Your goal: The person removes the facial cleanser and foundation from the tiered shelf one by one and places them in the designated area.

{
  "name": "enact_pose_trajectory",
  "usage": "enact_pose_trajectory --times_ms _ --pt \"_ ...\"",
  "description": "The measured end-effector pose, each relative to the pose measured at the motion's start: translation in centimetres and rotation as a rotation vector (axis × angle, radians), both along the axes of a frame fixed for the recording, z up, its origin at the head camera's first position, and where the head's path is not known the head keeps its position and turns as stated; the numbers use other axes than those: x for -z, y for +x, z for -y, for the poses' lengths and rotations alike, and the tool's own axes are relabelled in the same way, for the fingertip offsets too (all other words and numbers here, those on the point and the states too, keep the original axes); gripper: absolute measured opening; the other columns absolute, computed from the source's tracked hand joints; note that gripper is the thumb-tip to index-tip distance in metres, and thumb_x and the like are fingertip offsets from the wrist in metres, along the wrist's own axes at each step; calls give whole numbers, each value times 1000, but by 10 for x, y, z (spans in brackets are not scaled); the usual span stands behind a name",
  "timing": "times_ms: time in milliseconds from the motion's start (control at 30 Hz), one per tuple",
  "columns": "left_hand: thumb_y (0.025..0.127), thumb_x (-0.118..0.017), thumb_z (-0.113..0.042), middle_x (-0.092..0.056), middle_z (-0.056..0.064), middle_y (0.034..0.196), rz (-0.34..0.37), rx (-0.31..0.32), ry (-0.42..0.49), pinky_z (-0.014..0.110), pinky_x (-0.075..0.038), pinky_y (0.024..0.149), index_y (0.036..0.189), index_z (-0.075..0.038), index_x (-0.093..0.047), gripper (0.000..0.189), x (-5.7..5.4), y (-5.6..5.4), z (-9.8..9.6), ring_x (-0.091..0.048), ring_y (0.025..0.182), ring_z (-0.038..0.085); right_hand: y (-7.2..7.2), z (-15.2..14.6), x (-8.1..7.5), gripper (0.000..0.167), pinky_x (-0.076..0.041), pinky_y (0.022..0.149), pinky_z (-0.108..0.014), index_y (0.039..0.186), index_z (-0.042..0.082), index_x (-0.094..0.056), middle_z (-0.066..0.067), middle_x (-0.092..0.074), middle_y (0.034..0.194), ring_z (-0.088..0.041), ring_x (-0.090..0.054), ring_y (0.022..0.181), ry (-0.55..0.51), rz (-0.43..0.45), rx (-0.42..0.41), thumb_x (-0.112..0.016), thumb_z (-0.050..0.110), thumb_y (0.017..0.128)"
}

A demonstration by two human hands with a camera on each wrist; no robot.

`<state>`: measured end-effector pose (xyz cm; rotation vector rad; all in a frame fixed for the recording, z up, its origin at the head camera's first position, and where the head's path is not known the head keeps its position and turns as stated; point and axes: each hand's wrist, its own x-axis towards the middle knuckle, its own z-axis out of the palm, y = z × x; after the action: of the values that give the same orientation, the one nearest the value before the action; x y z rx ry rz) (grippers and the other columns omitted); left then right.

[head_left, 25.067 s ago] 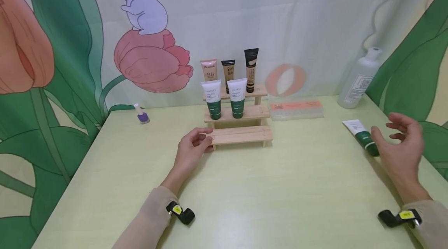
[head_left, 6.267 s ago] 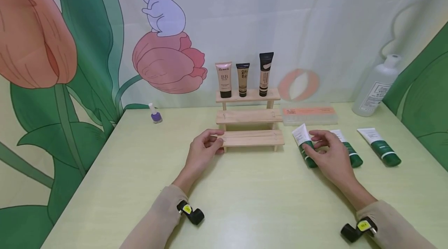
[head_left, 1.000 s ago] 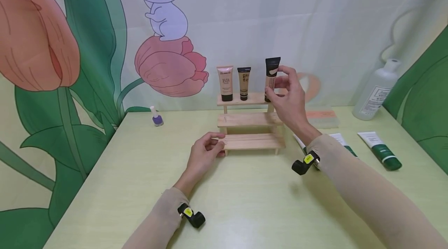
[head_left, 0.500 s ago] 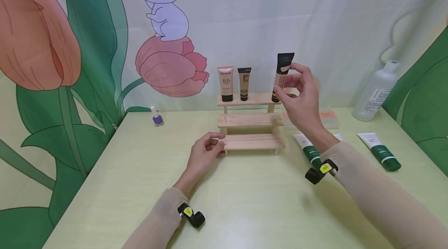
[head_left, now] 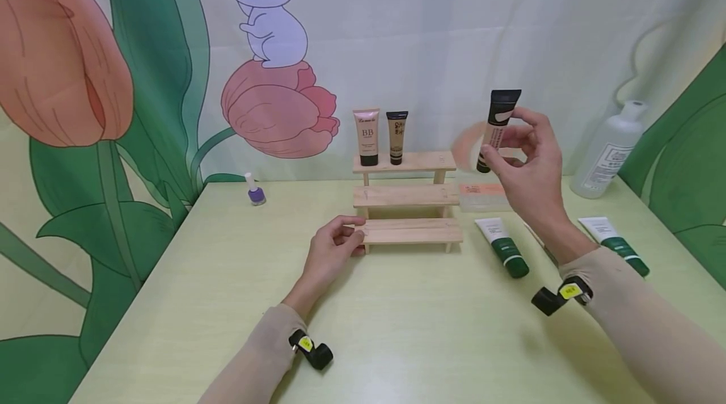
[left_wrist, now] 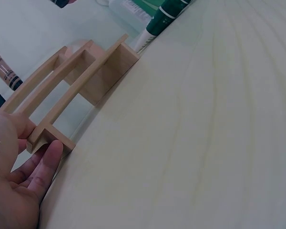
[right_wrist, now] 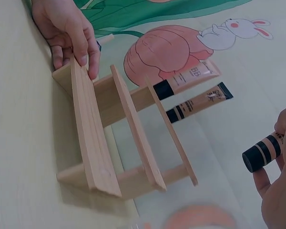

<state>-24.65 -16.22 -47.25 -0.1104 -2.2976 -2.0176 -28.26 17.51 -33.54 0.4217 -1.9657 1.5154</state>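
Note:
My right hand (head_left: 533, 171) pinches a black-capped beige cosmetic tube (head_left: 495, 132) between thumb and fingers, in the air right of the three-step wooden rack (head_left: 408, 232). With thumb and fingers my left hand (head_left: 328, 253) grips the left end of the rack's lowest step, as the left wrist view also shows. On the top step stand a pink BB cream tube (head_left: 367, 138) and a small gold tube (head_left: 396, 139), both upright. White-and-green tubes lie on the table to the right: one (head_left: 503, 248) in full view, another (head_left: 615, 245) partly covered by the right arm, a third almost hidden.
A purple nail polish bottle (head_left: 256, 195) stands at the back left. Behind the right hand lies a flat clear plastic box (head_left: 482, 201). A large white bottle (head_left: 609, 152) stands at the back right, near the printed curtain (head_left: 386, 26).
The right hand has lifted the black-and-beige tube off the top step and carried it right. Two white-and-green tubes, earlier on the middle step, now lie on the table. The left hand keeps its grip.

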Motion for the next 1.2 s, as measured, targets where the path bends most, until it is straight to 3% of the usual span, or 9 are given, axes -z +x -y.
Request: enact_pose_trajectory --times_ms 567,900,1200 --pt "108 -74 -9 -72 14 108 19 -22 -31 32 -71 83 128 -15 -79 22 -2 2 -2 -77 92 24 30 -78 5 65 -57 84 -10 157 28 -60 12 -66 122 -9 -66 110 41 72 208 -80 4 100" --pt "108 -74 -9 -72 15 107 15 -10 -33 30 -71 83 129 -15 -78 22 -1 2 -1 -77 91 24 44 -104 8 67 -55 85 -7 158 26 -59 13 -67 121 -6 -66 109 18 115 287 -81 1 99" --pt "109 -73 -10 -71 14 108 17 -9 -33 30 -71 84 130 -16 -78 22 -2 2 -1 -78 91 24 55 -122 19 68 -52 88 -5 161 27 -56 19 -63 121 -1 -63 111 47 151 365 -78 4 102"
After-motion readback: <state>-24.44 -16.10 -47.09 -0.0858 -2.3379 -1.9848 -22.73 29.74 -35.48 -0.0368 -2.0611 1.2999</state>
